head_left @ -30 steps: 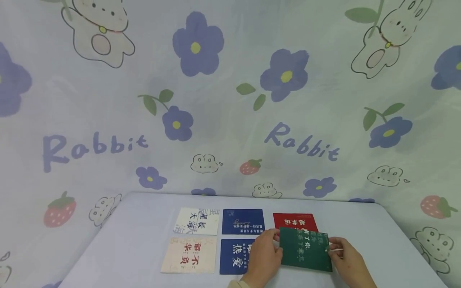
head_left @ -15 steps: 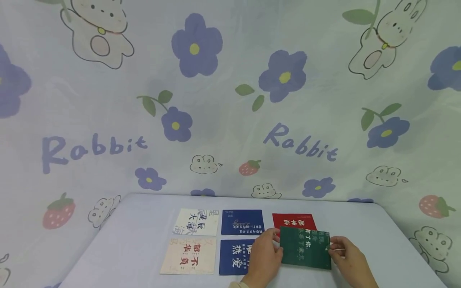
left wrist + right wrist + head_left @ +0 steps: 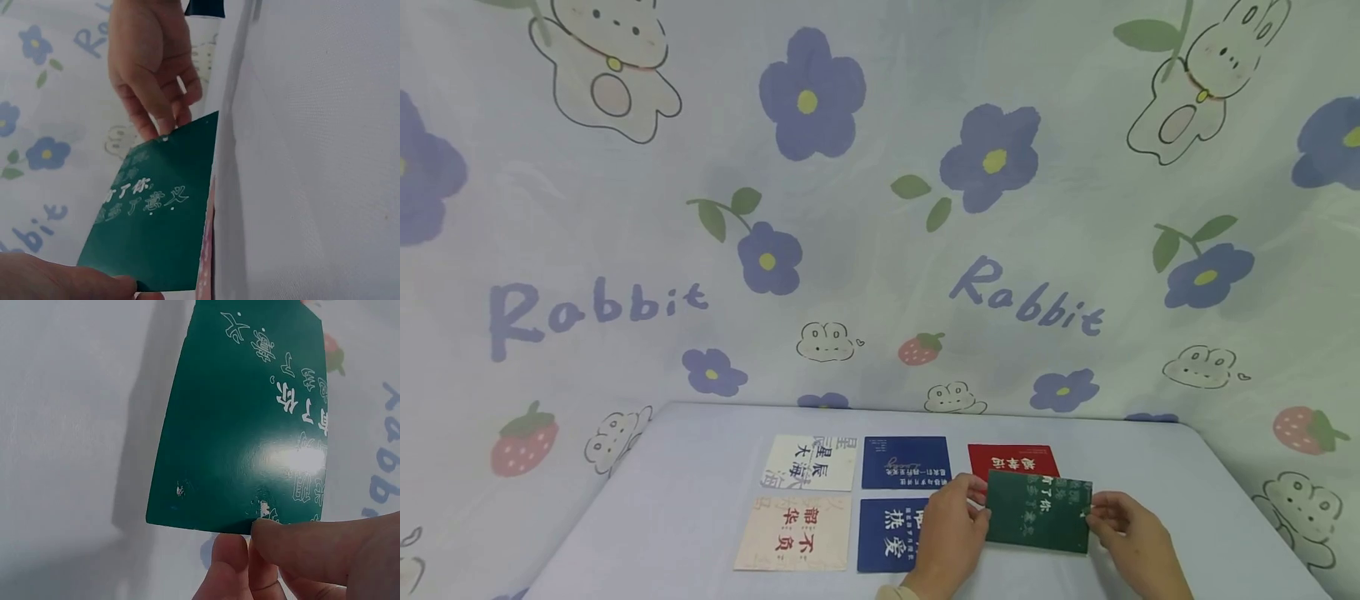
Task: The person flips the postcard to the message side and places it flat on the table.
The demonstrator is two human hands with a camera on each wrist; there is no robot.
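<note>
A dark green card [image 3: 1037, 533] with white and outlined characters is held up at a tilt over the right part of the table. My left hand [image 3: 946, 537] pinches its left edge, and my right hand [image 3: 1135, 537] pinches the opposite edge between thumb and fingers. The right wrist view shows the right thumb [image 3: 300, 544] on the card's face, beside a scuffed white spot. In the left wrist view, a pinkish strip [image 3: 205, 262] shows along the green card's lower edge. Behind the green card lies a red card [image 3: 1011, 454], its near part hidden.
Left of the hands lie a white card [image 3: 808, 475], a cream card [image 3: 760, 546] and two blue cards, the far one [image 3: 906, 454] whole and the near one [image 3: 880, 554] partly covered by my left hand. A patterned cloth [image 3: 880, 208] hangs behind the white table [image 3: 647, 517].
The green card has shifted slightly right and up, its lower edge lying more level. My right hand has moved a little right with it; both hands keep their grip.
</note>
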